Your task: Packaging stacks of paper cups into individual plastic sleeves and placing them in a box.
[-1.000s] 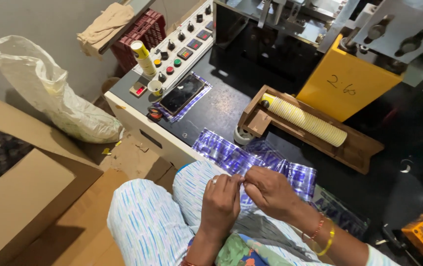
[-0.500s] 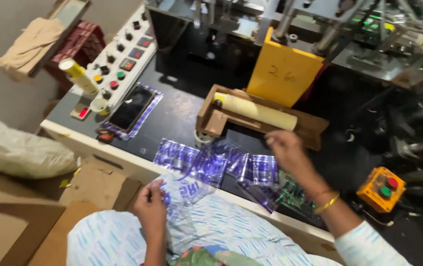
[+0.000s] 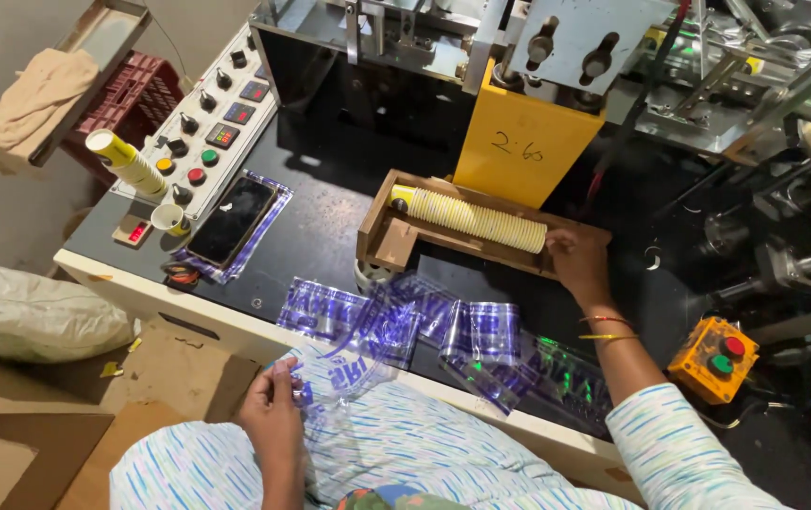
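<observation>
Your left hand (image 3: 271, 411) pinched a clear bag (image 3: 349, 373) open; your right hand (image 3: 577, 262) closed on the cup stack (image 3: 476, 219), ready for bagging.

Cup stack (image 3: 481, 220) in tray (image 3: 382, 236), sleeves (image 3: 405, 326) before it, phone (image 3: 231, 220) left.

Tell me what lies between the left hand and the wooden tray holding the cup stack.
In the head view, clear blue-printed plastic sleeves spread across the black tabletop between the left hand and the wooden tray.
</observation>
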